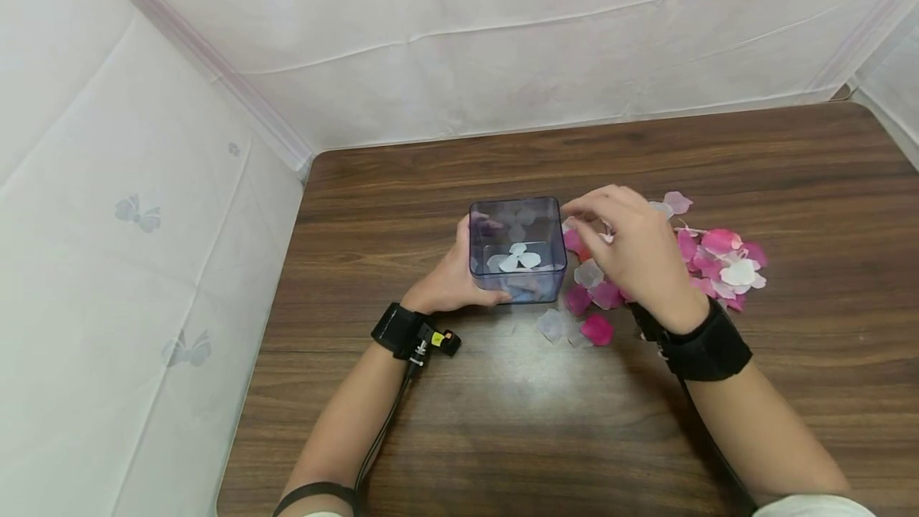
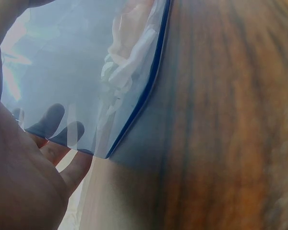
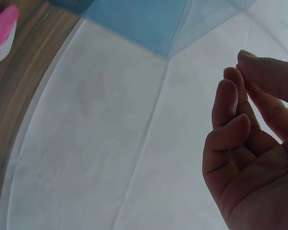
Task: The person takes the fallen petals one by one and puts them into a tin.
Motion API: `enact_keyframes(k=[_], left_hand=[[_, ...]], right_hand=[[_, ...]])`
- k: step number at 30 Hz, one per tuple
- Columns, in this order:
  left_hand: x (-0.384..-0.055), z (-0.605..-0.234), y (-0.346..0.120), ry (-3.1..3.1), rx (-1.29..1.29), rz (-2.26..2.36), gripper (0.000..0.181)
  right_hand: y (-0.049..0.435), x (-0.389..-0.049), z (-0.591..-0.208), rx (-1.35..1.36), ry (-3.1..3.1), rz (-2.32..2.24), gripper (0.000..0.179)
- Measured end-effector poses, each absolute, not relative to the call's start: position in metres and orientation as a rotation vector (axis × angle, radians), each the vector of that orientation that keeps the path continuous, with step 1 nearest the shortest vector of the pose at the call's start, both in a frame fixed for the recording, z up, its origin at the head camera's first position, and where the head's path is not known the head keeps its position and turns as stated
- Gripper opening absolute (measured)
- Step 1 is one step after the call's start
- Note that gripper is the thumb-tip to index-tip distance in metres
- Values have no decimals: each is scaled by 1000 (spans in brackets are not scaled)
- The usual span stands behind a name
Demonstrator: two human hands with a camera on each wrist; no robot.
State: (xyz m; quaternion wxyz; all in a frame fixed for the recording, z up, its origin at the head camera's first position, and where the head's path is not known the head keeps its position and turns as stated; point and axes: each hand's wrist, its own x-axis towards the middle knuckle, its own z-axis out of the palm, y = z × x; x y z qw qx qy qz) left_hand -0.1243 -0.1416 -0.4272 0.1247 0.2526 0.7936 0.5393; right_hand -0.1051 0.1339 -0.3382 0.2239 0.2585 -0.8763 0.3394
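Note:
A clear, bluish-purple tinted plastic box (image 1: 527,286) stands before me, its open top facing up, with several white petals (image 1: 518,260) inside. My left hand (image 1: 459,274) grips its left side, thumb along the near wall and fingers round the far side; the left wrist view shows fingertips through the clear plastic (image 2: 62,81). By the box's right rim is my right hand (image 1: 635,242), fingers bent and thumb tip close to the index fingertip. Nothing shows between those fingertips in the right wrist view (image 3: 254,105). Loose pink and white artificial petals lie beneath and beside this hand.
A larger heap of petals (image 1: 725,262) lies right of my right hand. A few stray petals (image 1: 596,329) sit nearer me, in front of the box. White curtains (image 1: 459,46) surround the far and side edges of the brown wooden table (image 1: 502,437).

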Motion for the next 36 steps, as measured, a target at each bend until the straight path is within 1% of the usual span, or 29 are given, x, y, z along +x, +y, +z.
enact_keyframes(k=[7, 10, 15, 18, 23, 26, 30, 36], left_hand=[[-125, -429, -143, 2325, 748, 1564, 118], [-123, -427, -142, 2294, 740, 1593, 117], [-116, -410, -139, 2264, 750, 1612, 114], [-115, -406, -138, 2268, 744, 1605, 113], [-121, -425, -141, 2294, 753, 1597, 116], [-124, -433, -143, 2311, 763, 1589, 117], [-122, -427, -141, 2292, 741, 1598, 116], [-114, -404, -138, 2258, 738, 1612, 111]], right_hand=[[164, -132, -351, 440, -2624, 908, 15], [175, -141, -361, 334, -2732, 881, 16], [188, -150, -374, 212, -2916, 815, 21], [193, -154, -380, 176, -3024, 759, 23], [200, -159, -394, 185, -3184, 675, 32], [202, -161, -401, 192, -3216, 656, 33], [201, -163, -404, 157, -3222, 669, 30], [201, -164, -405, 118, -3209, 682, 23]])
